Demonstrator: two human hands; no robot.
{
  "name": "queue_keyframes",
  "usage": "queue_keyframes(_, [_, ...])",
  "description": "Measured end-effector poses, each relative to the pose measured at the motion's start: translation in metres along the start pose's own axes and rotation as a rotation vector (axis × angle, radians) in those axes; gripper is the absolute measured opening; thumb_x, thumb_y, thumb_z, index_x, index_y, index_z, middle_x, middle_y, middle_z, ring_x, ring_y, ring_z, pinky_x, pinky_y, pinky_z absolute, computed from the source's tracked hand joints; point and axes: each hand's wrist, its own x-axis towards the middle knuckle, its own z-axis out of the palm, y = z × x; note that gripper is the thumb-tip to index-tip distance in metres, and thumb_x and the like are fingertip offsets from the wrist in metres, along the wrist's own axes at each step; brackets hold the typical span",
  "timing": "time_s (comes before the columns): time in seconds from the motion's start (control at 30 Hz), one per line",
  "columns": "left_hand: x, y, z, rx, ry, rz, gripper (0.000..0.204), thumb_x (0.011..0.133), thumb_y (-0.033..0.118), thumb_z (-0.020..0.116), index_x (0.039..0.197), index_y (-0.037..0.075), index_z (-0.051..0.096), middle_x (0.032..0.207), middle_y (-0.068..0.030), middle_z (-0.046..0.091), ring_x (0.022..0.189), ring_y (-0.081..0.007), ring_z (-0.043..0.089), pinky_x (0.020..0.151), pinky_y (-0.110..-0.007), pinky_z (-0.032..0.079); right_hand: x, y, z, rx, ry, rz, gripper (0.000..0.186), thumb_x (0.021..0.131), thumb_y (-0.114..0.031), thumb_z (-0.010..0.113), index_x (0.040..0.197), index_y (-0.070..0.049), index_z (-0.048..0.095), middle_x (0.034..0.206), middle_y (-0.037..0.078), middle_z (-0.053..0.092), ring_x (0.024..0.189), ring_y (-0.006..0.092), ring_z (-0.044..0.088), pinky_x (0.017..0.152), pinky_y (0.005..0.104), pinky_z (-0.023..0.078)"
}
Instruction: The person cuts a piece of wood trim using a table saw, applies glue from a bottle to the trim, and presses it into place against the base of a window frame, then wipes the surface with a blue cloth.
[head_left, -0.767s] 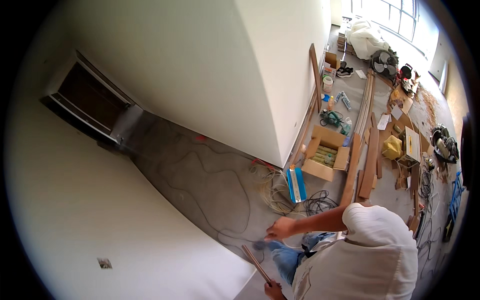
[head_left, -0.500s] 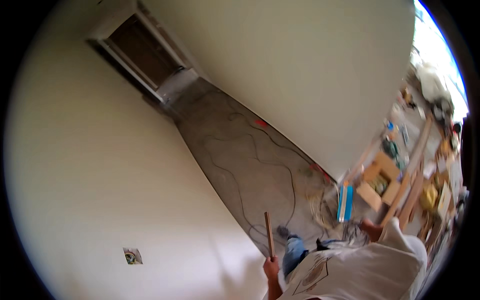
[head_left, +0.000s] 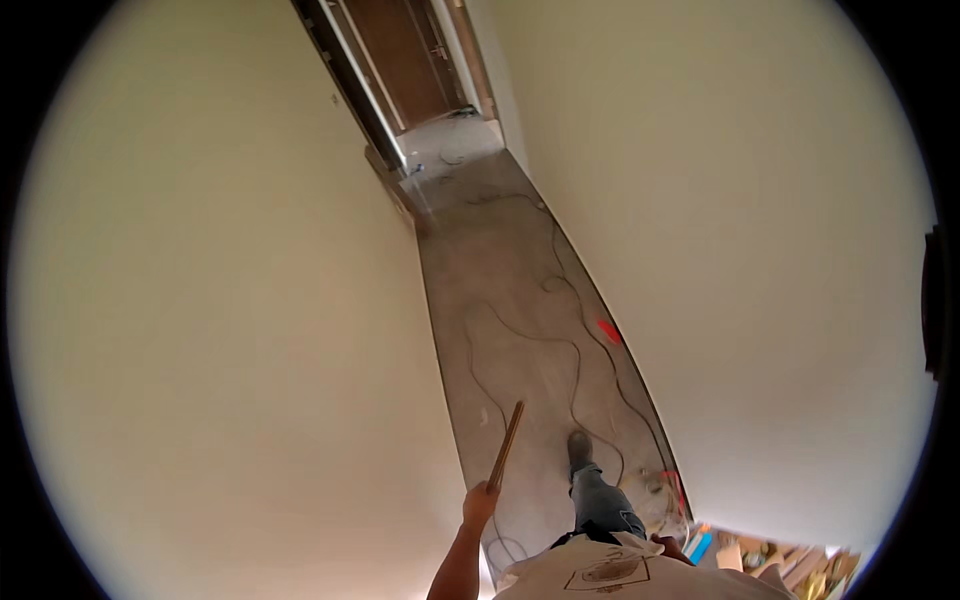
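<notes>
My left hand (head_left: 480, 503) is closed around one end of a long, narrow brown strip (head_left: 509, 445), which looks like wood trim. The strip slants up and away from my fist over the grey floor, its far end free. Close to the hem of my light shirt, at my right side, my right hand (head_left: 667, 546) shows only in part. Its fingers are hidden, so whether it holds anything is unclear.
Pale walls flank a corridor floor (head_left: 500, 260) leading to a brown door (head_left: 400, 60). A dark cable (head_left: 578, 375) snakes along it, crossing near my foot (head_left: 579, 448). A red scrap (head_left: 609, 331) lies by the right wall. Cartons and clutter (head_left: 800, 565) sit behind the right corner.
My view has swung to face down the corridor, and the cluttered area has mostly left the picture. I have stepped forward, with the strip still in my left hand.
</notes>
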Motion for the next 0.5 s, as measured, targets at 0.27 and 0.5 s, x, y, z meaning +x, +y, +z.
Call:
queue_keyframes(0.27, [0.065,-0.066,-0.032,-0.448,-0.093,-0.684,0.042,0.094,0.042,0.069,0.098,0.001,0.072,0.072,-0.0123,0.072,0.068,-0.0256,0.075,0.068,-0.041,0.062,0.37,-0.114,-0.287,0.88,0.121,0.533,0.047,0.106,-0.031,0.054,0.075,0.002,0.061,0.059,0.017,0.059,0.044,0.0301,0.058,0.04,0.049,0.044])
queue_keyframes(0.5, [0.206,-0.019,-0.084,-0.451,-0.116,-0.793,0.044,0.099,0.045,0.062,0.089,0.003,0.072,0.068,-0.0112,0.07,0.063,-0.0255,0.072,0.06,-0.042,0.058,0.631,-0.268,-0.55,0.306,0.469,0.32,0.056,0.101,-0.038,0.059,0.056,-0.006,0.067,0.059,0.014,0.066,0.06,0.0331,0.064,0.069,0.0475,0.053])
